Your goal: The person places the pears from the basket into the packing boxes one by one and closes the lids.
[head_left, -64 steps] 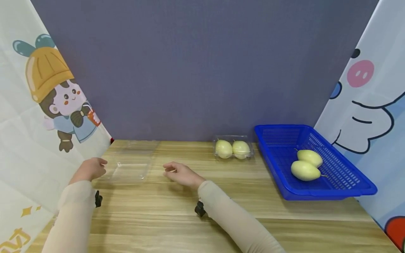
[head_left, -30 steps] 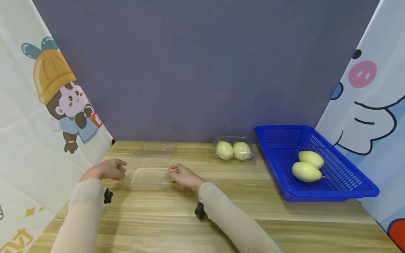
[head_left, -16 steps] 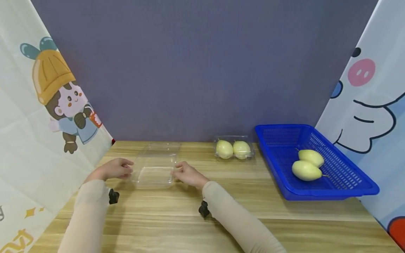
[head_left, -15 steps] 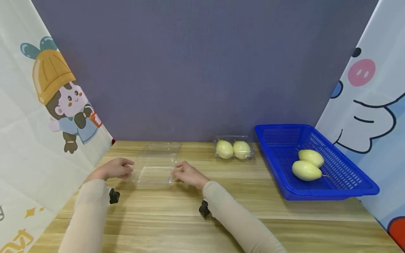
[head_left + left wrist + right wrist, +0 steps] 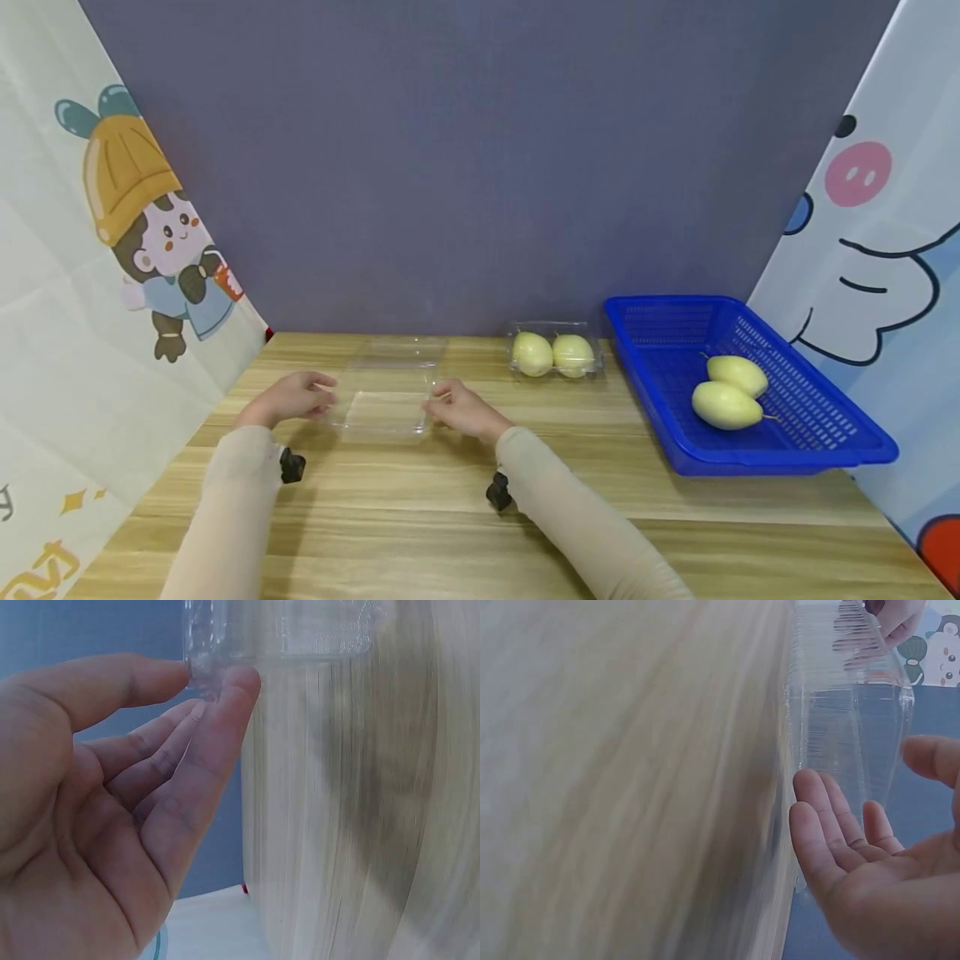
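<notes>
A clear plastic clamshell box [image 5: 386, 408] lies on the wooden table with its lid folded back toward the grey panel; no fruit is inside. At its left edge my left hand [image 5: 296, 397] pinches the plastic rim between thumb and forefinger, as the left wrist view shows up close. My right hand [image 5: 465, 410] is at the box's right side. In the right wrist view its fingers [image 5: 817, 832] are loosely extended beside the clear wall [image 5: 847, 727], and the thumb stands apart from them. Whether the fingertips touch the wall, I cannot tell.
Another clear box [image 5: 555, 327], holding two pale yellow-green pears [image 5: 532, 355], stands at the back. On the right is a blue plastic basket [image 5: 660, 433] with two more pears [image 5: 726, 406]. A grey panel [image 5: 480, 167] closes off the table's rear.
Both hands and the clear box have moved rightward across the table. Earlier, the left hand was farther left, and the right hand stood apart from the box. Basket and packed pears stay put.
</notes>
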Tool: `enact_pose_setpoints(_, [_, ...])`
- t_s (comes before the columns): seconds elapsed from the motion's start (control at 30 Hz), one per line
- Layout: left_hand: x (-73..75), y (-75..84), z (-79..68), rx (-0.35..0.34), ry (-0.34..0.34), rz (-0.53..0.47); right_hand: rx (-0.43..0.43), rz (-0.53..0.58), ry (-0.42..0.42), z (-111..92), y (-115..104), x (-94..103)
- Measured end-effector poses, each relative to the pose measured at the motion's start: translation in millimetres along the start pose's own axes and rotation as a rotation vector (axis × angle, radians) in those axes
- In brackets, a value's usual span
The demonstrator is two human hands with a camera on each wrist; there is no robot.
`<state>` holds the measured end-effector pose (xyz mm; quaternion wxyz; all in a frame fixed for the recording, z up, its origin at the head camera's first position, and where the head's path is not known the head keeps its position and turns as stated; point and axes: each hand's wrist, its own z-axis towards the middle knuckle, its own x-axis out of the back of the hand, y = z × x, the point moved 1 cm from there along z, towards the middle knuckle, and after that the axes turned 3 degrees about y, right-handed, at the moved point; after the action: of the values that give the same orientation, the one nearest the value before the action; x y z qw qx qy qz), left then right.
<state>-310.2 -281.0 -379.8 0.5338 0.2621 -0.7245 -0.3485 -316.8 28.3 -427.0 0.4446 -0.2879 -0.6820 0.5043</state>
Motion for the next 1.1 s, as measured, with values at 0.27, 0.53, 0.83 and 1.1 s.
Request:
enact_pose_setpoints(0.27, [-11.5,5.1,6.8,-0.004,0.020,-0.017,-0.020,-0.017,0.014,-2.4,4.8,10.6])
enact_pose_setpoints(0.53, [-23.5,12.5,12.3,0.017,0.072,-0.034,-0.004,-0.024,0.014,-5.8,7.9,20.3])
enact_pose_setpoints(0.83, [-34.9,18.3,19.8,0.000,0.099,-0.062,-0.021,-0.022,0.048,-10.7,14.4,31.5])
enact_pose_setpoints(1.1, [-41.6,22.9,22.8,-0.004,0.103,-0.058,-0.026,-0.037,0.038,-11.4,20.8,39.9])
